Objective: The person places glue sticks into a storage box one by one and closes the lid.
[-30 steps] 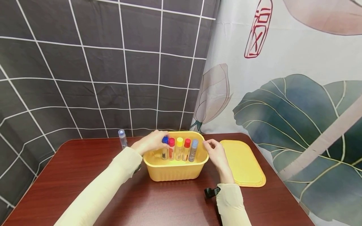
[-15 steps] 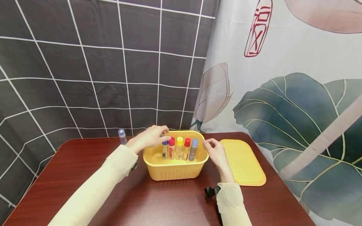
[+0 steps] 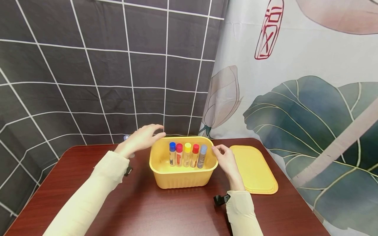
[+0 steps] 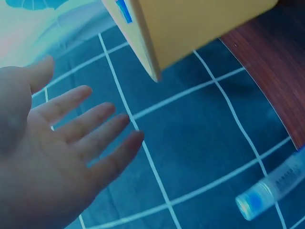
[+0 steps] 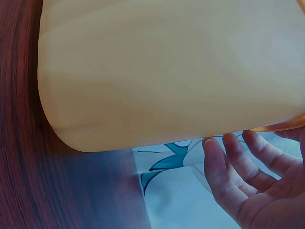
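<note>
A yellow plastic box (image 3: 183,180) stands on the table with several clear tubes upright in a row inside. Their caps run blue (image 3: 172,146), red, yellow (image 3: 187,147), red and pale blue (image 3: 203,149). My left hand (image 3: 140,141) is up beside the box's left rim, fingers stretched and holding nothing; the left wrist view shows its palm bare. Behind that hand, another clear tube (image 4: 274,188) with a blue end stands on the table, mostly hidden in the head view. At the right rim my right hand (image 3: 227,162) pinches the box edge, its fingertips against the outer wall.
A flat yellow lid (image 3: 254,170) lies on the table right of the box. The brown table (image 3: 165,213) reaches back to a dark gridded cloth (image 3: 103,72) and a white cloth with a leaf print (image 3: 310,124).
My left hand has let go of the blue-capped tube in the box and moved left, out past the rim. My right hand has stayed at the right rim.
</note>
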Tool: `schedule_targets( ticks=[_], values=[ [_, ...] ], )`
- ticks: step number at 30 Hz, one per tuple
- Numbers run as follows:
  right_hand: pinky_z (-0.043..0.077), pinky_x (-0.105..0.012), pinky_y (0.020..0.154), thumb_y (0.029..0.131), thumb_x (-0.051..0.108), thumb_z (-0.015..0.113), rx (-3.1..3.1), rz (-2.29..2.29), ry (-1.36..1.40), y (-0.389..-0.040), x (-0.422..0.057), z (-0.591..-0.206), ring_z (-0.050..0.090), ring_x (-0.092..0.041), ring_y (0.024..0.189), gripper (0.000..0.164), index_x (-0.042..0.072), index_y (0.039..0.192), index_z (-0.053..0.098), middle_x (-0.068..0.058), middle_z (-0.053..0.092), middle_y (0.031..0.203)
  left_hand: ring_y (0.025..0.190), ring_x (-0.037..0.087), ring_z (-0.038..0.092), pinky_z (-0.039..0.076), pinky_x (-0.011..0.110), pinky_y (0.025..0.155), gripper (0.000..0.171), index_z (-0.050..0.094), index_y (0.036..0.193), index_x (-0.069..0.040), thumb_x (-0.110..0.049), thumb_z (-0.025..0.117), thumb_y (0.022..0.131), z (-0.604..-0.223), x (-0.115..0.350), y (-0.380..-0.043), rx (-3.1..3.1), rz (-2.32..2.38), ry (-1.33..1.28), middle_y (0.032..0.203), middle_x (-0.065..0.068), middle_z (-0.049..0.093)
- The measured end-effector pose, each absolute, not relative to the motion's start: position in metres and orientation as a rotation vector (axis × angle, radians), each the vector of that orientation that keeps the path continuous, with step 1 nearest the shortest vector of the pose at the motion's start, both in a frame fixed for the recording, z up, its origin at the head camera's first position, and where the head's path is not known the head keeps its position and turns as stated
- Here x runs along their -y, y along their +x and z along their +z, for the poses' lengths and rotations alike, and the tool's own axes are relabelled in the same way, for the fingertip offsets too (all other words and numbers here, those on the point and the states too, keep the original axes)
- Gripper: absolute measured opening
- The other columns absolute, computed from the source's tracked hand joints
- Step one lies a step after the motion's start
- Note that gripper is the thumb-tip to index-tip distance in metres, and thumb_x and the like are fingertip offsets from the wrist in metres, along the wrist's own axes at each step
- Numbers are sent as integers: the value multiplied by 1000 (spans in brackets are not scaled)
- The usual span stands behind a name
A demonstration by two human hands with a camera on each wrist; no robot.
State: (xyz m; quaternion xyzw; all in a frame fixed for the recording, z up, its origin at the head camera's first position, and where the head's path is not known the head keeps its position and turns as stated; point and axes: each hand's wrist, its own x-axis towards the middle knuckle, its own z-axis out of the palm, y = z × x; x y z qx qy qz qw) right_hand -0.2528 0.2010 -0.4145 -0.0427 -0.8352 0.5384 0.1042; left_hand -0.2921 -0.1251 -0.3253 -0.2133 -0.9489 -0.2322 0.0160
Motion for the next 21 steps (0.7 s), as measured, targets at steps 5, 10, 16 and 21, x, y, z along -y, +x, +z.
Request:
schedule_targets(
  ticks=[5, 10, 16, 21],
  values=[
    [44, -33, 71, 97, 30, 61, 2460, 1596, -126, -253, -201, -415, 52, -25, 84, 29, 2, 100, 69, -12, 61, 90, 133, 37, 41, 31, 57, 107, 51, 50, 140, -6, -38, 53, 100, -327, 142, -292, 2965, -741, -544, 143, 18, 49],
    [44, -33, 70, 97, 30, 61, 2455, 1602, -124, -253, -201, -415, 52, -24, 84, 29, 2, 99, 69, -11, 61, 89, 135, 39, 38, 28, 58, 108, 52, 47, 142, -3, -35, 51, 101, -334, 158, -292, 2957, -779, -487, 145, 21, 44],
    [44, -33, 71, 97, 30, 61, 2463, 1595, -132, -253, -201, -415, 53, -25, 85, 30, 2, 100, 69, -12, 62, 91, 133, 42, 39, 30, 59, 106, 51, 47, 141, 0, -32, 51, 101, -344, 175, -295, 2924, -785, -453, 144, 24, 44],
    [44, -33, 72, 97, 31, 61, 2477, 1586, -141, -253, -201, -415, 53, -25, 86, 31, 1, 101, 69, -12, 62, 92, 133, 44, 36, 29, 64, 104, 52, 45, 142, 0, -32, 48, 102, -354, 188, -296, 2956, -756, -356, 144, 26, 42]
  ],
)
